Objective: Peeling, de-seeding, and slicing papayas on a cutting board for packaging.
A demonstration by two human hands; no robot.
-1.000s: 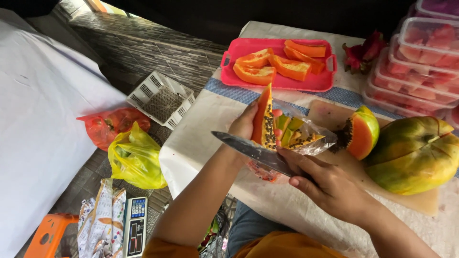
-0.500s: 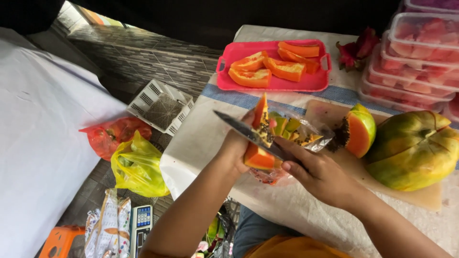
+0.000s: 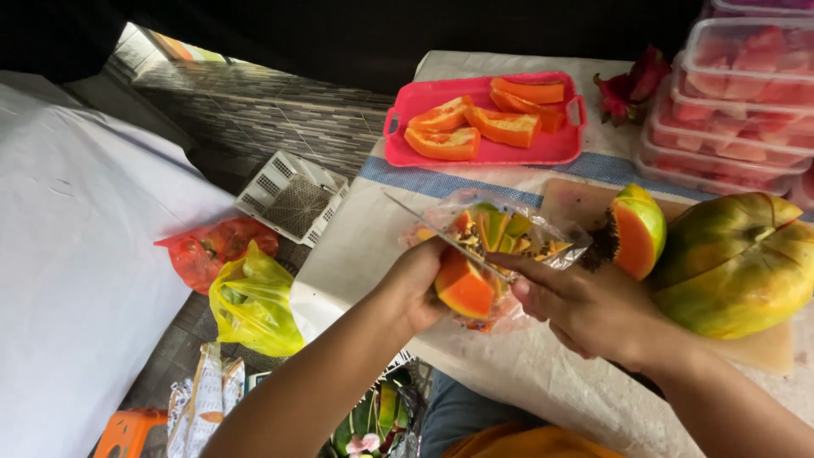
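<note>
The left hand holds a wedge of papaya, which a second ago stood upright with its tip pointing up and is now tipped over, its orange flesh facing the camera just above the edge of the surface. The right hand is closed around a knife, whose blade now lies across the top of the wedge, over a clear plastic bag full of green and yellow peelings and seeds. This looks like trimming the wedge so the scraps drop into the bag. A cut half papaya and a large whole one lie on the cutting board, and finished slices sit on a pink tray.
</note>
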